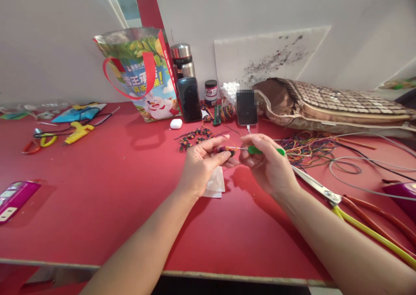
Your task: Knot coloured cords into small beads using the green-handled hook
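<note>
My left hand (208, 158) pinches a small dark multicoloured crochet piece (230, 151) between thumb and fingers. In my right hand (268, 158) is a crochet hook with a green handle (255, 150); its thin metal shaft points left and meets the piece. An orange-red strand of yarn runs by the fingers of both hands. Just beyond my left hand lies a string of small dark, colourful crocheted pieces (195, 134). Below the hands is a pale sheet of paper or thin plastic (216, 184). The hook's very tip is too small to make out.
Large scissors (334, 197) lie beside my right forearm, near tangled yarn (305, 150) and a grey cable. Behind stand a gift bag (156, 87), a thermos (182, 54), two phones and a jar (211, 91). A yellow glue gun (78, 132) is at left, a sequined bag (334, 100) at right.
</note>
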Demonstrator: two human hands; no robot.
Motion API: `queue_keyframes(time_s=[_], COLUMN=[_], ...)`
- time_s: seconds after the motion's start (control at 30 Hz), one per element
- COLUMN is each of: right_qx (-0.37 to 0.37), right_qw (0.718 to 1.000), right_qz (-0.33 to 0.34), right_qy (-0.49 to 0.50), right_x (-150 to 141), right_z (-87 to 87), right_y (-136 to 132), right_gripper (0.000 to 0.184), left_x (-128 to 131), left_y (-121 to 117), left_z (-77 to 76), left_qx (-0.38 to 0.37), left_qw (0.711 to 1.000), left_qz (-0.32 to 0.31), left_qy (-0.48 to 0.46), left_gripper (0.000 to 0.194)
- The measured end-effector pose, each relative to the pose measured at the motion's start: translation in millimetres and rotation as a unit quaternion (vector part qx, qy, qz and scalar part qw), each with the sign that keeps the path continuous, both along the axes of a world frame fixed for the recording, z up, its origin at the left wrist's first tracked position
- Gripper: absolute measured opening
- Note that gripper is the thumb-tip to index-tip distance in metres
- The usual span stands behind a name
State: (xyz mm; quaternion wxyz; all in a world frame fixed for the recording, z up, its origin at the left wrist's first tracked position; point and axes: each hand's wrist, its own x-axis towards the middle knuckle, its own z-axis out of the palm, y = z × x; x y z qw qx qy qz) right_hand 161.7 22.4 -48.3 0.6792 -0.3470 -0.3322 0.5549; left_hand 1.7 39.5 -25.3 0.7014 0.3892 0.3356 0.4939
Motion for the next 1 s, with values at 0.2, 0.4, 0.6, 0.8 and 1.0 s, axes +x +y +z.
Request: queue_keyframes(time_s=[0.2, 0.4, 0.6, 0.8, 1.0], right_qx=[-0.014, -0.002, -0.007, -0.011, -0.021], right_qw=[0.999, 0.999, 0.999, 1.0, 0.999], right_qz=[0.014, 0.033, -0.001, 0.013, 0.013], right_qy=[0.038, 0.041, 0.044, 0.015, 0.021], right_x=[-1.8, -1.8, -0.7, 2.6, 4.0], right_z=[3.7, 6.9, 3.6, 2.7, 3.3], right_y=[-1.6, -3.8, -1.8, -1.7, -1.4], right_gripper=[0.021, 0.024, 0.025, 0.013, 0.015], left_x=[1.8, 1.0, 0.6, 1.8, 0.8], left_y=[-2.1, -2.1, -2.4, -2.6, -2.5], left_z=[1.0, -0.1, -0.9, -0.5, 1.6], left_qx=[0.025, 0.022, -0.008, -0.015, -0.016], left_qw=[1.0, 1.0, 1.0, 0.999, 0.999], left_qz=[-0.003, -0.015, 0.004, 0.017, 0.016], left_qy=[-0.009, -0.012, 0.026, 0.036, 0.028], left_gripper=[0.039, 0.039, 0.038, 0.035, 0.04])
